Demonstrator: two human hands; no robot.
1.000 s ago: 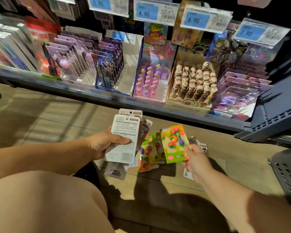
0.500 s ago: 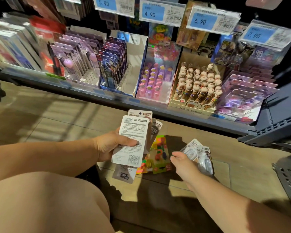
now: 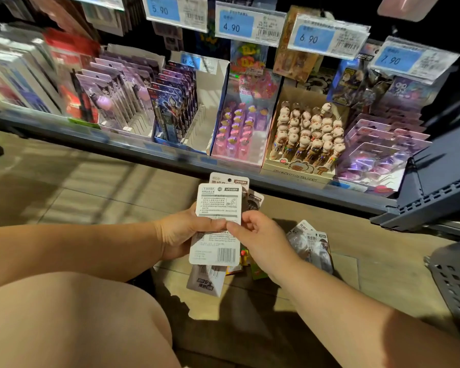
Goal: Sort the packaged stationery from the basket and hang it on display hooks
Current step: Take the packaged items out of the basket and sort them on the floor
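Only a corner of the grey perforated basket (image 3: 454, 285) showed at the right edge, its contents out of sight. On the shelf (image 3: 117, 146), a cardboard box (image 3: 295, 171) held figure-topped pens, and a pink box (image 3: 250, 91) beside it held rows of small capped items. The left grip (image 3: 181, 232) curled round a fan of carded packs (image 3: 218, 205), upright above the wooden floor (image 3: 77, 197). The right grip (image 3: 260, 240) pinched the front card's right edge — thumb tips nearly meeting. Loose packs (image 3: 314, 243) lay on the floor between the hands and the basket.
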